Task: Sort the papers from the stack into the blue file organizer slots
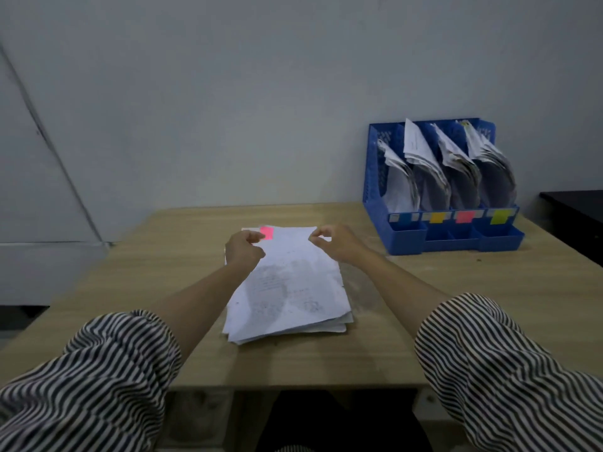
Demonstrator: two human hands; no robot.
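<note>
A stack of white papers [287, 288] lies in the middle of the wooden table [456, 305]. The top sheet carries a pink sticky tab [267, 232] at its far left corner. My left hand [244, 249] pinches that far left corner beside the tab. My right hand [332, 241] pinches the sheet's far right corner. The blue file organizer [375, 184] stands at the table's far right, its slots holding white papers [430, 168]. Blue, orange, pink and green labels mark its front.
A grey wall rises behind the table. A dark surface [574, 207] sits to the right of the organizer. My striped sleeves [98, 380] fill the lower corners of the view. The table's near edge runs across the bottom.
</note>
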